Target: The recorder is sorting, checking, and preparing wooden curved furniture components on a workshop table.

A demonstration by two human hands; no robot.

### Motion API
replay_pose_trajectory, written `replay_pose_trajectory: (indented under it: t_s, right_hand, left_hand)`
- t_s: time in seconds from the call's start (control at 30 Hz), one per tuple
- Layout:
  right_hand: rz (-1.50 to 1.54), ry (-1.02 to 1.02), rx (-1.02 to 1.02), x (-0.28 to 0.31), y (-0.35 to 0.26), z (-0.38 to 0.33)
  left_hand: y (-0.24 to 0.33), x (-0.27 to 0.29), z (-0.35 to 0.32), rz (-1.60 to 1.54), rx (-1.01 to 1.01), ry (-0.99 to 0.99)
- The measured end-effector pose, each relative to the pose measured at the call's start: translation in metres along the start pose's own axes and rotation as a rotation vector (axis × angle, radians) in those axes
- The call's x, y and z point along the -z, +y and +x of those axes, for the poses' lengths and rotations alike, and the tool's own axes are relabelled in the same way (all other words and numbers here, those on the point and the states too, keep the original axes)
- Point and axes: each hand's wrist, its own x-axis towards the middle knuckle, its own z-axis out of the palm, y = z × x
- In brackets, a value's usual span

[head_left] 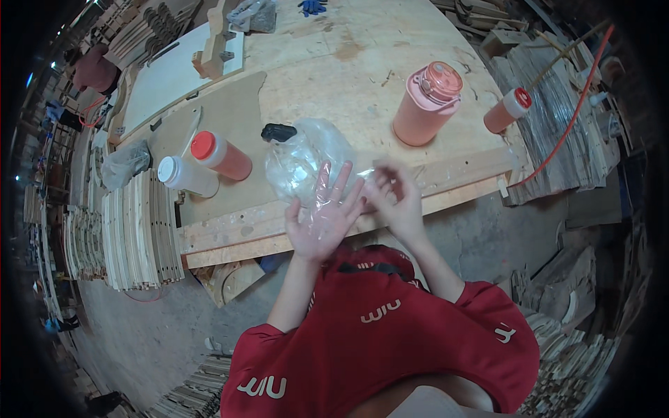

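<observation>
Head view: clear plastic bag (301, 161) on workbench (334, 63), contents unclear. Left hand (322, 217) flat, fingers spread inside clear film; right hand (394, 195) pinches that film.

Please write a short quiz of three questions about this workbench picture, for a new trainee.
1. True or false: the left hand is spread open, under clear plastic film.
2. Which stands nearest the clear plastic bag? A) black cap B) large orange jug C) white-capped bottle
3. What colour is the cap of the bottle at the workbench right edge?

Key: 1 true; 2 A; 3 red. The right hand pinches the film.
</observation>
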Motion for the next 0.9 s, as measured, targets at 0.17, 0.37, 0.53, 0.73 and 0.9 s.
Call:
replay_pose_trajectory:
  t_s: [0.17,0.37,0.53,0.73,0.9]
  right_hand:
    - [0.404,0.023,-0.463,0.021,-0.002,0.018]
    - [0.392,-0.329,-0.424,0.028,-0.002,0.02]
    - [0.288,-0.194,-0.306,0.017,-0.01,0.025]
    - [0.382,-0.078,-0.277,0.012,-0.002,0.023]
    - [0.466,-0.067,-0.352,0.016,0.004,0.022]
  left_hand:
    - [0.005,-0.012,-0.003,0.03,0.076,-0.024]
    - [0.004,-0.009,-0.006,0.159,0.161,-0.124]
    - [0.004,-0.009,-0.002,0.267,0.136,-0.123]
    - [0.003,-0.007,-0.001,0.351,0.127,-0.121]
    - [0.003,-0.01,-0.002,0.269,0.136,-0.096]
